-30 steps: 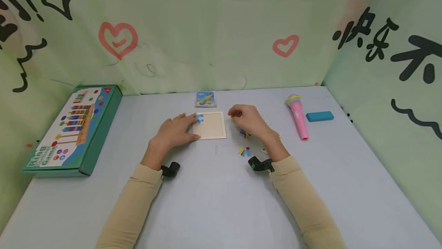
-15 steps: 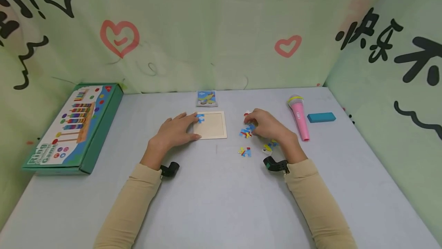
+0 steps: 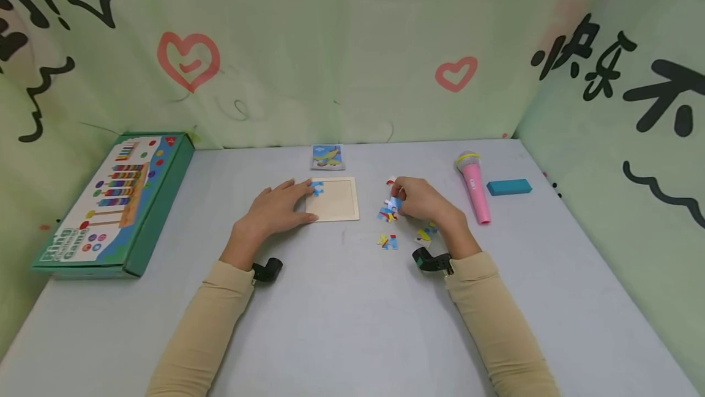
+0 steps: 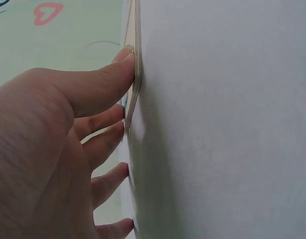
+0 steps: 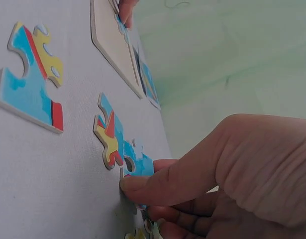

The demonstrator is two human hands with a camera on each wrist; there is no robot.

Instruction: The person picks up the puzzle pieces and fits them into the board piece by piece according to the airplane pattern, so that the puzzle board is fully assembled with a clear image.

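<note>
My left hand (image 3: 275,206) rests at the left side of a shallow wooden puzzle tray (image 3: 340,204). Its thumb lies on the tray's near rim; the index fingertip touches the far-left corner, the other fingers spread loosely. A blue jigsaw piece (image 3: 317,188) sits in that corner. Right of the tray, my right hand (image 3: 421,198) pinches a mostly blue jigsaw piece (image 5: 142,162) between thumb and fingers, low over the table. Touching or overlapping it is a yellow, red and blue piece (image 5: 110,132). Nearer me lies another blue, red and yellow piece (image 5: 31,82).
More pieces, one with yellow (image 3: 424,235), lie beside my right wrist. A picture card (image 3: 327,157) is behind the tray. A pink microphone (image 3: 475,192) and a teal block (image 3: 509,187) lie at right. A large green box (image 3: 112,207) occupies the left.
My right hand has moved right from beside the tray to the loose pieces and now pinches one. My left hand has stayed on the tray.
</note>
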